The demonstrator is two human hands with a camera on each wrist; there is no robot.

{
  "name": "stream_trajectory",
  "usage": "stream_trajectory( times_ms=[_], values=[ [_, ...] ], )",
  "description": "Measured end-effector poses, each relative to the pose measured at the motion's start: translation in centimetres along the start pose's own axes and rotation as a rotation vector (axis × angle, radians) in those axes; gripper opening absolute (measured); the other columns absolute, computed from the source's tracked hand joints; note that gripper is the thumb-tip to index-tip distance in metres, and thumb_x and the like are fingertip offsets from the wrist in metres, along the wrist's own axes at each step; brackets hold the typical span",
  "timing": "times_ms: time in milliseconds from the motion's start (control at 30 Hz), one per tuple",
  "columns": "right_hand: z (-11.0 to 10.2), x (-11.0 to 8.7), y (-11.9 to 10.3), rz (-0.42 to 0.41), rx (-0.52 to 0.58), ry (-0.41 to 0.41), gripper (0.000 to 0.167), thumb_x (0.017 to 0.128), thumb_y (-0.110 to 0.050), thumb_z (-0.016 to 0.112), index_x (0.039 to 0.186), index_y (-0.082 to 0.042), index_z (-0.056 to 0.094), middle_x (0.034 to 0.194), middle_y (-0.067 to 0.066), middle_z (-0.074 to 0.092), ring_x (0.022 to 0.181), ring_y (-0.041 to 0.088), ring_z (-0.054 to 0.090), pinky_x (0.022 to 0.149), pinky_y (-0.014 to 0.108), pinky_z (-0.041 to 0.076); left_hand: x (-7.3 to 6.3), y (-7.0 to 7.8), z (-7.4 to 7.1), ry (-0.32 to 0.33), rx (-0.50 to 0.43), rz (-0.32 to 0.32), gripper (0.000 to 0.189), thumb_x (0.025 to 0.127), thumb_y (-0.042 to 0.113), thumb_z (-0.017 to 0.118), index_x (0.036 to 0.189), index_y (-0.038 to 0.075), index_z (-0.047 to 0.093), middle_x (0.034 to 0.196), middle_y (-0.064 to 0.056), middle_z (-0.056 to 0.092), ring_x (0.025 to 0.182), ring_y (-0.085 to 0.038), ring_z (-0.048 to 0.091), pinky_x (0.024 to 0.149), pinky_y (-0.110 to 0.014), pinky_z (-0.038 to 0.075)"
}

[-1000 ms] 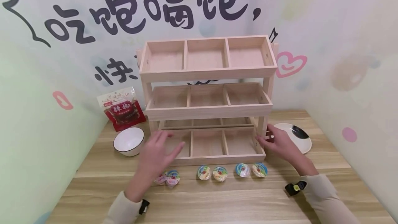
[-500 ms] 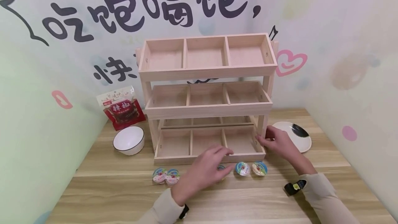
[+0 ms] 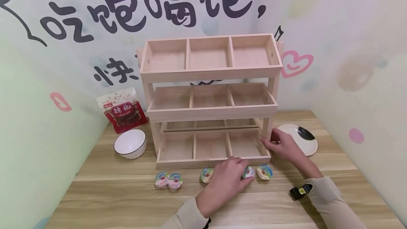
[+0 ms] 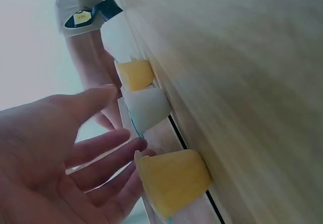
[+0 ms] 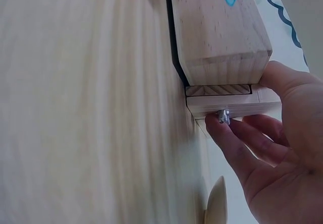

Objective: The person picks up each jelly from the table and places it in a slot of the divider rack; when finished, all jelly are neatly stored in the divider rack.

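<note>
A three-tier wooden rack (image 3: 210,114) with divided trays stands on the table. At its lower right end my right hand (image 3: 283,146) grips the upright, with the thumb on one side and fingers by a metal bolt (image 5: 224,116). My left hand (image 3: 227,177) reaches low in front of the bottom tray, fingers loosely bent. In the left wrist view its thumb and fingers hover around a white jelly cup (image 4: 147,109), no firm hold visible. A yellow jelly cup (image 4: 174,181) sits beside its fingertips, mostly hidden in the head view. Another yellow cup (image 3: 264,172) lies at right.
Two pink jelly cups (image 3: 168,180) sit at left, and one more yellow cup (image 3: 206,175) is left of my left hand. A white bowl (image 3: 130,144) and a red chili packet (image 3: 124,112) stand left of the rack. A plate (image 3: 305,140) lies behind my right hand.
My left hand has swept rightward from the rack's lower left, past the middle cups, and dropped near the white cup. My right hand stays at the rack's upright.
</note>
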State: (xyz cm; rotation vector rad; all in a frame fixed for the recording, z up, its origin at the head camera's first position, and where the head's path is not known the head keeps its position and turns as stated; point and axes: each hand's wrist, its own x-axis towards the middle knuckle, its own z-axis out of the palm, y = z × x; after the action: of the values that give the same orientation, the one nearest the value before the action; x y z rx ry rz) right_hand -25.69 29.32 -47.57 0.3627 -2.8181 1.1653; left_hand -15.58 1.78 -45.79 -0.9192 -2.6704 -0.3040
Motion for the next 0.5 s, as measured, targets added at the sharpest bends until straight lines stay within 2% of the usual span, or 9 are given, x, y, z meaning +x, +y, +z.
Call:
stream_trajectory(
  times_ms=[133,233,367,500],
  values=[
    [-0.1,-0.05,0.09,-0.008,0.006,0.0,0.054,0.103,-0.032,0.076,0.141,0.003,0.06,0.122,0.027,0.075,0.107,0.037,0.076,0.079,0.039,0.068,0.1,-0.32,-0.01,-0.042,-0.128,0.009,0.026,0.096,0.042,0.083,0.113,0.022,0.079,0.105,0.007,0.077,0.1,-0.009,0.073,0.082,-0.026,0.061],
    [-0.06,-0.02,0.2,-0.016,0.013,-0.001,0.054,0.103,-0.031,0.076,0.141,0.003,0.059,0.122,0.027,0.075,0.106,0.036,0.076,0.079,0.037,0.068,0.12,-0.62,0.0,-0.071,-0.192,0.038,0.024,0.097,0.033,0.082,0.118,0.021,0.079,0.116,0.008,0.078,0.109,-0.009,0.072,0.093,-0.024,0.06],
    [-0.02,-0.03,0.29,-0.023,0.023,-0.001,0.053,0.103,-0.031,0.076,0.141,0.003,0.06,0.121,0.026,0.075,0.106,0.035,0.077,0.078,0.035,0.067,0.05,-0.76,-0.05,-0.1,-0.231,0.07,0.032,0.096,0.024,0.08,0.127,0.02,0.076,0.132,0.008,0.076,0.122,-0.01,0.07,0.103,-0.024,0.058],
    [-0.01,-0.04,0.39,-0.029,0.032,0.002,0.052,0.103,-0.031,0.076,0.14,0.003,0.06,0.121,0.025,0.075,0.106,0.034,0.077,0.079,0.033,0.066,0.02,-0.6,-0.15,-0.12,-0.252,0.062,0.039,0.097,0.029,0.081,0.134,0.021,0.073,0.14,0.007,0.073,0.129,-0.01,0.068,0.108,-0.026,0.056]
  ],
)
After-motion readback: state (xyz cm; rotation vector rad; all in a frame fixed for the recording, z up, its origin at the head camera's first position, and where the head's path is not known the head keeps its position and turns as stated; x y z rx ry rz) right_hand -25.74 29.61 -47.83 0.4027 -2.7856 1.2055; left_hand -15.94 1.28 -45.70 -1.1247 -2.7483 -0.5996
